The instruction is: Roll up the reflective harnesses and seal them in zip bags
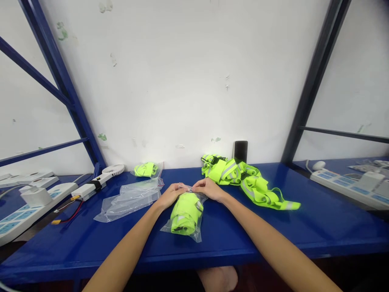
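A clear plastic bag (pixel 197 234) lies on the blue table in front of me, holding a folded neon-yellow reflective strap bundle (pixel 186 215). At the bag's far end, my left hand (pixel 174 194) pinches the plastic edge from the left. My right hand (pixel 209 189) grips the same edge from the right, its fingertips almost meeting the left ones. Both hands are closed on the bag. Just beyond my right hand lies a loose heap of neon-yellow reflective straps (pixel 225 170), one length trailing to the right.
Flat clear bags (pixel 129 198) are spread left of my hands, with another bagged yellow bundle (pixel 146 169) behind them. A white fan (pixel 114 169), a white power strip (pixel 36 207) and a wired device (pixel 89 188) sit at left. A phone (pixel 240 151) leans on the wall; another power strip (pixel 349 187) is at right.
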Demonstrator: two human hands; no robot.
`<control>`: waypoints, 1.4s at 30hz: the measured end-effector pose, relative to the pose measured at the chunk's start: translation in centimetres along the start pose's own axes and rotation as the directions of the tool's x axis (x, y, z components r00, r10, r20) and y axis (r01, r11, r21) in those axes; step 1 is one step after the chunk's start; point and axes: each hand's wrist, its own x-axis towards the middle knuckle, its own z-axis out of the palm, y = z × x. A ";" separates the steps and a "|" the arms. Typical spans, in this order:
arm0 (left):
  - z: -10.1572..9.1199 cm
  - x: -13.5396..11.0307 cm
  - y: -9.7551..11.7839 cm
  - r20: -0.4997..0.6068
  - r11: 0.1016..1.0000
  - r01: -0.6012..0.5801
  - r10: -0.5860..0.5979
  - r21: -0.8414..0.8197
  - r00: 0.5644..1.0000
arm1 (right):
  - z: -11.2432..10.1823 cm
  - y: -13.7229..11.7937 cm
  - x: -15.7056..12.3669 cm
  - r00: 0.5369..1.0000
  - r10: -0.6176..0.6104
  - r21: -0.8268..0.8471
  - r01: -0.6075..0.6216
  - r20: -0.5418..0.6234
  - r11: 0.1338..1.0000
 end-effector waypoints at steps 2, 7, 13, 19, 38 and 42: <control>0.0 0.0 0.1 -0.008 0.999 -0.025 0.025 0.022 1.000 | 0.1 0.2 0.0 1.000 -0.008 0.008 0.008 -0.005 1.000; 0.0 0.1 -0.1 -0.029 0.998 -0.042 0.043 0.038 0.999 | 0.1 0.6 -0.1 1.000 0.023 0.039 -0.022 -0.015 0.999; -0.1 0.2 -0.6 -0.058 0.998 -0.032 0.035 0.052 0.998 | 0.2 0.5 -0.1 0.999 0.039 0.059 -0.037 -0.028 0.998; 0.0 -0.1 -0.1 -0.073 0.997 -0.020 0.026 0.073 0.997 | 0.1 0.5 0.0 1.000 0.024 0.092 -0.025 0.004 0.995; 0.0 -0.2 -0.6 -0.105 0.998 -0.020 0.027 0.068 0.994 | 0.1 0.3 0.2 0.999 0.034 0.153 -0.033 -0.002 0.988; 0.1 -0.2 -0.5 -0.115 0.995 -0.019 0.030 0.093 0.993 | 0.1 0.4 0.2 0.999 0.039 0.148 -0.038 -0.006 0.988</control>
